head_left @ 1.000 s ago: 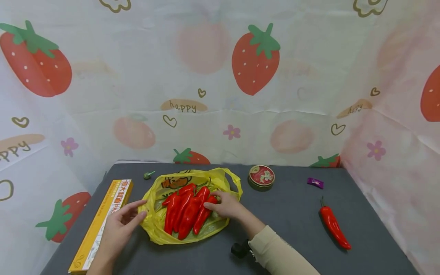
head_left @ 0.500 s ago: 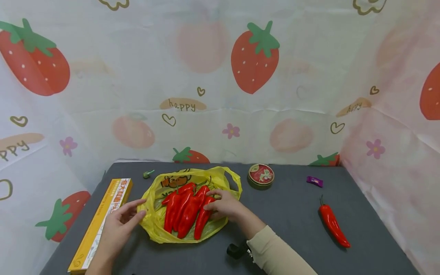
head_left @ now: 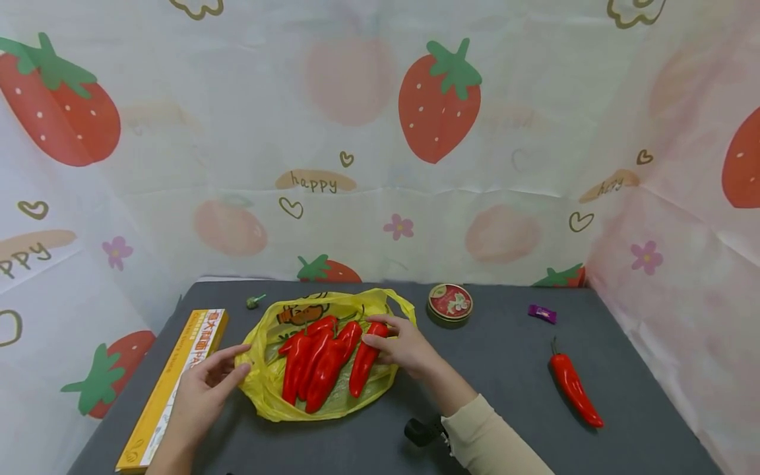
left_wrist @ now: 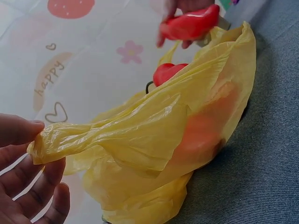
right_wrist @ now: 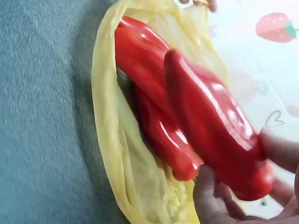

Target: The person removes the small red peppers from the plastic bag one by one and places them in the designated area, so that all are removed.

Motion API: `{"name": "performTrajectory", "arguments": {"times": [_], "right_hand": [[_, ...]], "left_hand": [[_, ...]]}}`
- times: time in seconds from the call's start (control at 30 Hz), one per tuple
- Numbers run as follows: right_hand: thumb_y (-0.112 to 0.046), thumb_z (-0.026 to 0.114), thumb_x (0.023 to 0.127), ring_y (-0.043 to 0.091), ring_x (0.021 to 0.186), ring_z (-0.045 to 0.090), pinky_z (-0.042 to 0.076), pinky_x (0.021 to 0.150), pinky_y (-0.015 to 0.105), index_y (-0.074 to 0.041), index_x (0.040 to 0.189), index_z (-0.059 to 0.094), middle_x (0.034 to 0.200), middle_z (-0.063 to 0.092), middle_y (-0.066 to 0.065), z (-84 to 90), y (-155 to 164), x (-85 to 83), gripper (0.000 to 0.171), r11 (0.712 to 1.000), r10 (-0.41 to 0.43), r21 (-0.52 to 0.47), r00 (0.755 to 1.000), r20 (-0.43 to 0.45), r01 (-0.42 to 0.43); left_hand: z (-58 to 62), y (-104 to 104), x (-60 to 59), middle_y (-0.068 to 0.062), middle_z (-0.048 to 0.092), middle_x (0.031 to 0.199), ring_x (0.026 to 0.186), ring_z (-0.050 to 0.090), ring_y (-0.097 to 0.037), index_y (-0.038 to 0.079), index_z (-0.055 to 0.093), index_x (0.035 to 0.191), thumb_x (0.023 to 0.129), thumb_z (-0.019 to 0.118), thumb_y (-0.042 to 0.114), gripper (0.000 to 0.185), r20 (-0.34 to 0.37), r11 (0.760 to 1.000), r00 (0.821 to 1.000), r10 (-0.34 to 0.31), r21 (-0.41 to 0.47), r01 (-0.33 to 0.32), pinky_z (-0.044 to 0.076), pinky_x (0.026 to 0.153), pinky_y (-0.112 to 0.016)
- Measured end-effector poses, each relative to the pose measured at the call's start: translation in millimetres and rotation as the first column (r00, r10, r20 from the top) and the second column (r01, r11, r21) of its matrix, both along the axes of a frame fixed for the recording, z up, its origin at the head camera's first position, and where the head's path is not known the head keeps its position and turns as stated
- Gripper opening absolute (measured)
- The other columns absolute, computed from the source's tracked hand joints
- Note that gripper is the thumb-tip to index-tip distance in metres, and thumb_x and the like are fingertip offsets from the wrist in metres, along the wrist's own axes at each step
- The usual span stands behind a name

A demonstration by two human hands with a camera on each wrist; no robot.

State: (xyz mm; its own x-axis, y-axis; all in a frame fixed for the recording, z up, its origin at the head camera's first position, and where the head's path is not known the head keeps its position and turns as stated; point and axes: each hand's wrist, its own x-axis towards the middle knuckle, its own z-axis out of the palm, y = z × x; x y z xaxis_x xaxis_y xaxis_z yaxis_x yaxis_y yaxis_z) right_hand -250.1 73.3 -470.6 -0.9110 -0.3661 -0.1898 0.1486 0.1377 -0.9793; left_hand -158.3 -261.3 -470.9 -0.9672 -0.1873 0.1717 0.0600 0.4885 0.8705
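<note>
A yellow plastic bag (head_left: 261, 389) lies with its mouth spread, and several red chili peppers (head_left: 323, 369) rest inside it. My left hand (head_left: 202, 396) pinches the bag's left rim between thumb and forefinger; the left wrist view shows the pinched plastic (left_wrist: 60, 140) up close. With my right hand (head_left: 410, 346) I grip one red chili pepper (head_left: 363, 366) near its stem end, over the right part of the bag. In the right wrist view this held pepper (right_wrist: 215, 121) is raised above the others, its tip pointing away from the fingers.
Left of the bag lies a long yellow-and-white box (head_left: 172, 389). A small green stem-like piece (head_left: 254, 301) is behind it. A round red-lidded tin (head_left: 450, 303), a purple wrapped packet (head_left: 543, 314) and another red chili pepper (head_left: 576, 389) lie to the right on the dark tabletop (head_left: 499, 376).
My right hand has gripped the rightmost chili pepper in the bag and moved it right and up, apart from the other peppers. My left hand stays at the bag's rim.
</note>
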Motion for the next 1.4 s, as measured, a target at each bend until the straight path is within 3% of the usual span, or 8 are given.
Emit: {"name": "performTrajectory", "arguments": {"times": [0.1,0.23,0.4,0.57,0.83,1.03,1.2,1.4], "right_hand": [[-0.027,0.075,0.093,0.026,0.103,0.068,0.058,0.084,0.051,-0.015,0.145,0.050,0.126,0.059,0.021,4.1,6.1,1.3,0.059,1.000,-0.025,0.001,0.999,-0.033,0.025],[-0.026,0.079,0.089,0.028,0.098,0.071,0.059,0.080,0.052,-0.016,0.134,0.046,0.117,0.064,0.022,8.9,13.5,3.7,0.057,0.995,-0.091,-0.045,0.995,-0.051,0.089],[-0.023,0.080,0.088,0.029,0.098,0.071,0.059,0.077,0.051,-0.013,0.125,0.057,0.114,0.066,0.021,11.3,26.4,4.8,0.045,0.985,-0.159,-0.082,0.985,-0.066,0.153],[-0.026,0.080,0.088,0.026,0.100,0.068,0.059,0.080,0.049,-0.018,0.132,0.067,0.120,0.066,0.016,11.4,42.9,5.1,0.047,0.979,-0.205,-0.031,0.974,-0.097,0.203],[-0.024,0.080,0.088,0.024,0.101,0.069,0.060,0.080,0.046,-0.014,0.136,0.065,0.126,0.066,0.015,14.9,71.0,13.4,0.052,0.974,-0.224,0.012,0.968,-0.114,0.227],[-0.028,0.084,0.084,0.024,0.095,0.070,0.061,0.074,0.044,-0.018,0.133,0.067,0.124,0.067,0.016,11.3,98.2,21.0,0.053,0.952,-0.289,0.065,0.947,-0.143,0.300],[-0.032,0.084,0.084,0.024,0.095,0.070,0.061,0.076,0.043,-0.012,0.134,0.066,0.128,0.064,0.017,9.1,125.9,27.8,0.057,0.932,-0.328,0.111,0.932,-0.151,0.346],[-0.036,0.081,0.086,0.025,0.103,0.068,0.060,0.079,0.041,-0.012,0.140,0.061,0.135,0.060,0.019,2.4,157.1,32.2,0.062,0.933,-0.311,0.143,0.940,-0.142,0.330]], "left_hand": [[0.1,-0.5,0.0,0.003,0.069,0.098,0.083,0.058,-0.006,0.008,0.070,0.126,0.097,0.070,0.031,0.037,0.001,1.000,1.000,0.000,-0.005,0.000,0.052,0.069,-0.019],[0.3,-0.8,-0.4,0.003,0.069,0.098,0.082,0.059,-0.006,0.008,0.069,0.127,0.097,0.070,0.031,0.038,0.006,1.000,1.000,-0.002,-0.004,0.002,0.052,0.068,-0.019],[-0.2,-0.4,-1.0,0.002,0.069,0.097,0.081,0.059,-0.007,0.007,0.069,0.127,0.097,0.070,0.031,0.038,0.012,1.000,1.000,-0.006,0.003,0.006,0.052,0.068,-0.020],[-0.6,0.2,-0.8,0.002,0.069,0.096,0.081,0.059,-0.007,0.006,0.069,0.126,0.096,0.070,0.029,0.038,0.012,1.000,1.000,-0.008,0.007,0.008,0.052,0.068,-0.020],[-0.6,0.8,-1.7,0.002,0.069,0.097,0.082,0.059,-0.007,0.007,0.069,0.127,0.096,0.071,0.030,0.038,0.019,1.000,1.000,-0.003,0.016,0.002,0.052,0.069,-0.020],[-0.8,0.2,-0.8,0.003,0.069,0.095,0.082,0.059,-0.006,0.007,0.070,0.125,0.096,0.071,0.028,0.036,0.006,1.000,1.000,-0.003,0.023,0.003,0.052,0.068,-0.020],[-0.8,0.2,-0.2,0.003,0.068,0.095,0.082,0.059,-0.007,0.007,0.070,0.126,0.096,0.071,0.028,0.036,0.001,0.999,1.000,-0.013,0.037,0.012,0.052,0.068,-0.020],[-0.3,-1.1,0.3,0.003,0.068,0.096,0.083,0.059,-0.007,0.007,0.069,0.127,0.097,0.070,0.030,0.037,0.015,0.999,1.000,-0.006,0.034,0.006,0.052,0.068,-0.020]]}}
